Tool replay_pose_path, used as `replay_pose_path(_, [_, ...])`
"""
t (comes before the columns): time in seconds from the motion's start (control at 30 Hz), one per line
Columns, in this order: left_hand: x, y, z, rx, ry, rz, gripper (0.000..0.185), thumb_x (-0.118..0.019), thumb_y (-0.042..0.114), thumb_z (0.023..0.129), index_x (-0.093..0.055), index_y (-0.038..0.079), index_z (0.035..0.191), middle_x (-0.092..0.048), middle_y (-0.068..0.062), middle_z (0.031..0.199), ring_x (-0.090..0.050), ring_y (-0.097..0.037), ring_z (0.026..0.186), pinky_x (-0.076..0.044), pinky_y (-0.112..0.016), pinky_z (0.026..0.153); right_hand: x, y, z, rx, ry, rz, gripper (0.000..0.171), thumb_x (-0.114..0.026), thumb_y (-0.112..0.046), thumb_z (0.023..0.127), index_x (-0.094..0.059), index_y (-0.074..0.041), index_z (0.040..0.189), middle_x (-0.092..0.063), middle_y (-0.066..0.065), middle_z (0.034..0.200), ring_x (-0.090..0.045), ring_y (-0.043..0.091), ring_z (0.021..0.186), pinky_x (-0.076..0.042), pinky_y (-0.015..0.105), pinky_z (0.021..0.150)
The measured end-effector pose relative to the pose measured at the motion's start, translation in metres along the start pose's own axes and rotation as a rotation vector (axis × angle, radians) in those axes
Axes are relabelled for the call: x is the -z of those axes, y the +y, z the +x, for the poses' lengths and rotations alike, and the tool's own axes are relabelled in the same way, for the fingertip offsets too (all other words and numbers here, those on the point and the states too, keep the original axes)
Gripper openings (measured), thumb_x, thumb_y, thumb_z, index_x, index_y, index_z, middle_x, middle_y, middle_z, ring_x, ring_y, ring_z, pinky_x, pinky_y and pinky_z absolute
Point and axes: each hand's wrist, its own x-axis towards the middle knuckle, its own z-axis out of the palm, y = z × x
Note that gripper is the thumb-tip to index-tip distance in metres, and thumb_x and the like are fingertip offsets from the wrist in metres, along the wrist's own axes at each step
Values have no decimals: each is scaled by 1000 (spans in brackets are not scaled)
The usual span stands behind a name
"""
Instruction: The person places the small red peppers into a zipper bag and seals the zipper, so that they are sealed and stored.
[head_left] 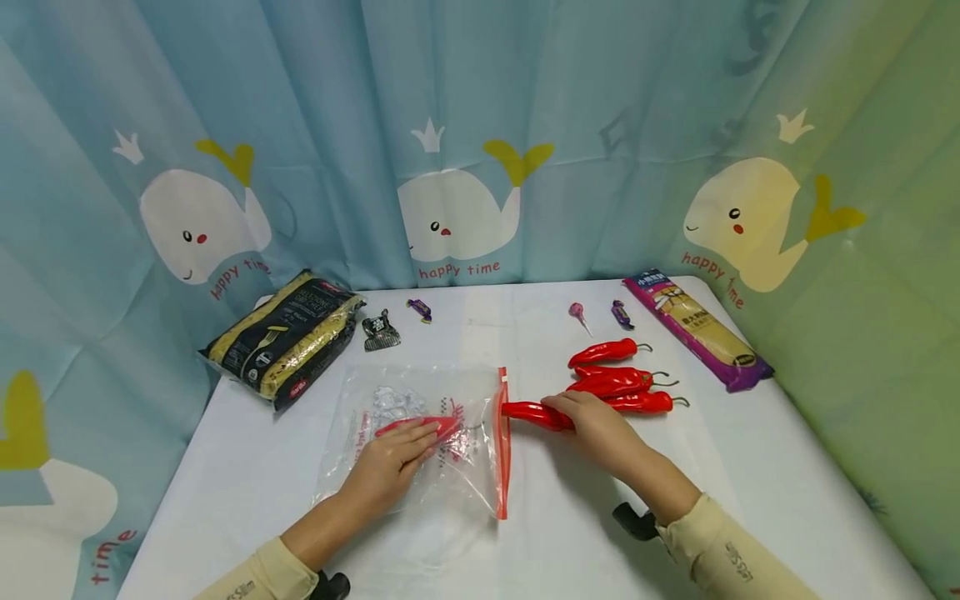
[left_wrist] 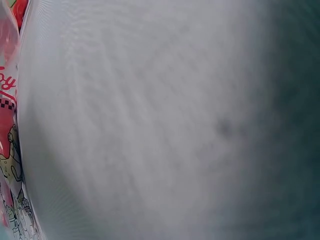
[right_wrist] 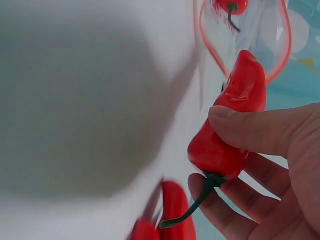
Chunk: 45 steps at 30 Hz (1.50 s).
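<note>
A clear zip bag (head_left: 468,492) with a red-edged mouth (head_left: 504,467) lies on the table, mouth toward the right. Inside are a red chili pepper (head_left: 447,427) and something silvery and crinkled. My left hand (head_left: 386,467) rests on top of the bag with its fingers laid over that pepper. Between thumb and fingers my right hand (head_left: 600,429) holds another red chili pepper (right_wrist: 235,115), its green stem (right_wrist: 192,207) pointing back from the bag. This pepper's tip is right at the bag's mouth, which gapes in the right wrist view.
Several red chili peppers (head_left: 611,381) lie just beyond my right hand. Behind are a lollipop (head_left: 577,312), purple wrapped candies (head_left: 622,314) and a small black packet (head_left: 381,332). A black-and-yellow pasta bag (head_left: 288,333) stands left, a purple noodle packet (head_left: 697,325) right. Curtains (head_left: 465,100) surround the table.
</note>
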Motion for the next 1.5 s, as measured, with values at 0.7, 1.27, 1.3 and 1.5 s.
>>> replay_pose_path(0.7, [-3, 2, 3, -91, 23, -33, 34, -80, 4, 83, -74, 1, 117, -69, -10, 125, -64, -37, 117, -53, -52, 95, -54, -32, 45, 29, 185, 239, 35, -86, -9, 79, -55, -11, 95, -66, 1, 88, -68, 18, 82, -59, 34, 72])
replay_pose_path(1.27, [1, 4, 4, -29, -9, -44, 33, -77, 7, 87, -74, 2, 119, -68, -10, 128, -62, -36, 120, -51, -52, 98, -17, -21, -8, -408, -171, 486, 26, -68, -12, 96, -71, -1, 119, -63, 3, 73, -55, 16, 64, -49, 29, 57])
replay_pose_path(1.3, [1, 4, 4, -27, -11, -42, 32, -77, 7, 88, -74, 2, 119, -68, -10, 128, -62, -37, 121, -51, -52, 99, -17, -22, -10, -420, -196, 523, 27, -66, -11, 97, -70, 0, 121, -63, 4, 71, -55, 16, 62, -49, 29, 57])
replay_pose_path(1.5, [-2, 5, 3, -39, -11, -16, 34, -79, 6, 85, -73, 2, 119, -68, -11, 128, -63, -37, 120, -51, -52, 97, -25, -24, -12, -383, -267, 759, 33, -60, -3, 99, -62, 10, 128, -66, 7, 82, -60, 18, 67, -56, 32, 63])
